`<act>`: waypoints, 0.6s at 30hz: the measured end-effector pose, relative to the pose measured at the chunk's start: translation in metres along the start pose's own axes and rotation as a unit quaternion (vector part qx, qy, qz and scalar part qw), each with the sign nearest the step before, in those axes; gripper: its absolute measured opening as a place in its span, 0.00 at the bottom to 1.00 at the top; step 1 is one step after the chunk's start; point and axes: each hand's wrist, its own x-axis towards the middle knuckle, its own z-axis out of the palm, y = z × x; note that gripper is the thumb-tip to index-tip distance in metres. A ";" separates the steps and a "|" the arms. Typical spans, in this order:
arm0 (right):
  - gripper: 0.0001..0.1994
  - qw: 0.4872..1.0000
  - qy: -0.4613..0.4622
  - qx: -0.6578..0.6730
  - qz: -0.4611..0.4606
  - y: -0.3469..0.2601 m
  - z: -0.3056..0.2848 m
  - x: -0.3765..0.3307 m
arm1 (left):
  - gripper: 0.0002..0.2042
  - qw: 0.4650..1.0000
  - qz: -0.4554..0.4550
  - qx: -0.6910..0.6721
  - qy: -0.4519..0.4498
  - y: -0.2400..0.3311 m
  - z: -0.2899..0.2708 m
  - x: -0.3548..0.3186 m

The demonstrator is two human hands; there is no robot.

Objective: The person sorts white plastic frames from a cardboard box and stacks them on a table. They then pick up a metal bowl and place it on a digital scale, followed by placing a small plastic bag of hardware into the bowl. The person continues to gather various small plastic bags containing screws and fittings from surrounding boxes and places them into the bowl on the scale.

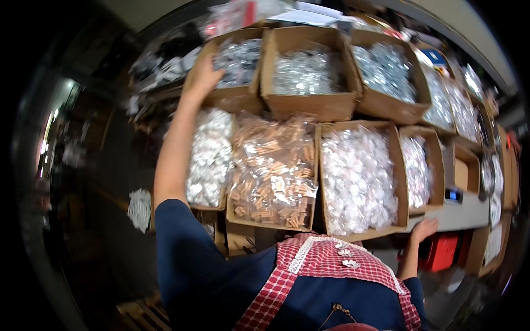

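The left hand (206, 77) is at the left side of the far-left box (236, 100). The grey bags (241, 62) lie in this box, immediately right of the left fingers, in a jumbled heap without a common long axis. The left thumb stands apart; whether the fingers pinch anything cannot be told. The right hand (424, 228), well apart, is at the surface (469, 214); its finger state is unclear.
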 end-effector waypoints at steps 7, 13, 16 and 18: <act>0.19 0.950 -0.082 -0.296 -0.061 -0.048 -0.032 -0.003 | 0.20 0.957 -0.006 0.270 -0.109 -0.082 0.106 0.079; 0.25 0.998 0.001 0.007 0.070 -0.089 -0.031 -0.011 | 0.30 0.959 -0.228 -0.169 0.015 -0.168 0.073 0.093; 0.20 0.962 0.023 -0.261 -0.080 -0.051 -0.026 -0.019 | 0.27 0.924 -0.224 -0.305 0.051 -0.104 0.077 0.078; 0.20 0.994 0.103 -0.020 -0.011 -0.027 -0.011 -0.028 | 0.18 0.991 0.023 -0.101 0.087 -0.094 0.079 0.077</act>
